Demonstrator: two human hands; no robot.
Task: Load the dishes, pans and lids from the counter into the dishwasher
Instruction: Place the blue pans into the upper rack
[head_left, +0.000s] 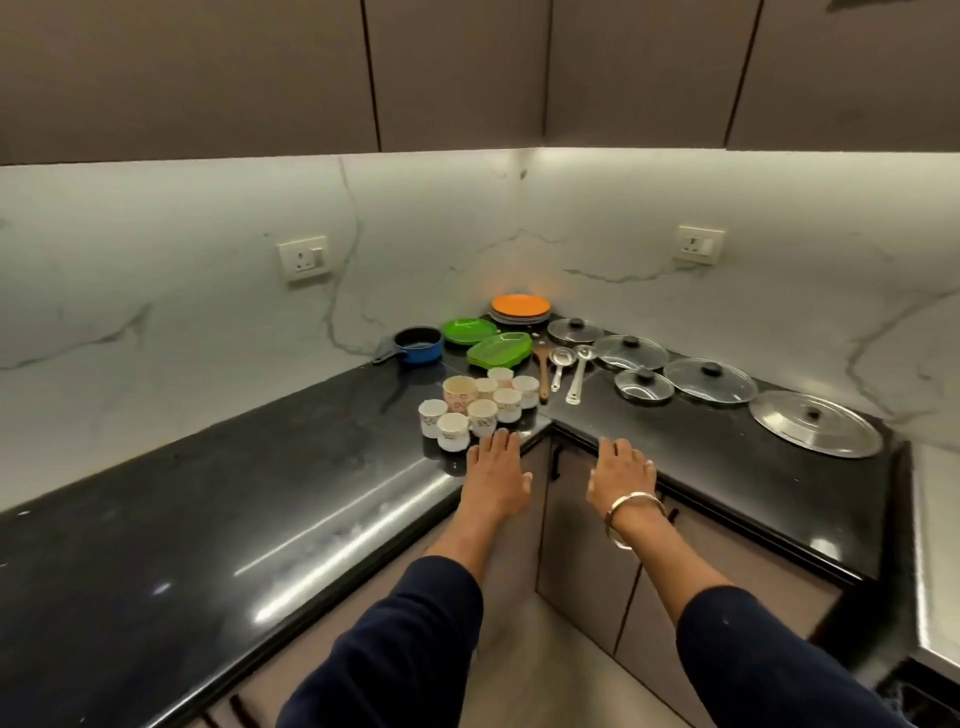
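At the counter (260, 519) corner, both hands, left (493, 475) and right (621, 475), reach flat-fingered toward the cups (480, 410), holding nothing.

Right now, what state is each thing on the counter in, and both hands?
Left hand: open, flat, holding nothing.
Right hand: open, flat, holding nothing.
Cups: upright, clustered, apparently empty.
Blue saucepan: upright, uncovered.
Green plates: two stacks, lying flat.
Orange plate: topping a stack.
Glass lids: four, knob up, flat.
Steel lid: knob up, flat.
Utensils: lying flat on the counter.
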